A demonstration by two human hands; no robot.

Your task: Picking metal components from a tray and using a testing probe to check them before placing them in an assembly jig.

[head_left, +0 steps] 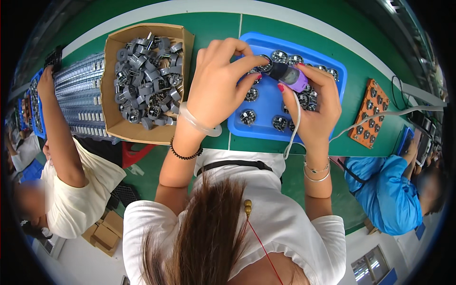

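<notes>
My right hand [317, 102] grips a purple and black handheld device [293, 80] with a clear section and a white cable [298, 116] trailing from it. In a pinch between thumb and finger, my left hand [216, 80] holds a small round metallic part [266, 64] against the device's black tip. Both hands are above a blue plastic tray [266, 135]. Several round silver-and-black components [248, 117] lie in that tray, some partly covered by my hands.
Left of my hands stands a cardboard box [137, 136] heaped with grey components [151, 71]. Stacked clear trays [80, 97] lie beyond it. An orange board [363, 114] with round parts sits at the right, near the cable. Co-workers [78, 190] sit on both sides.
</notes>
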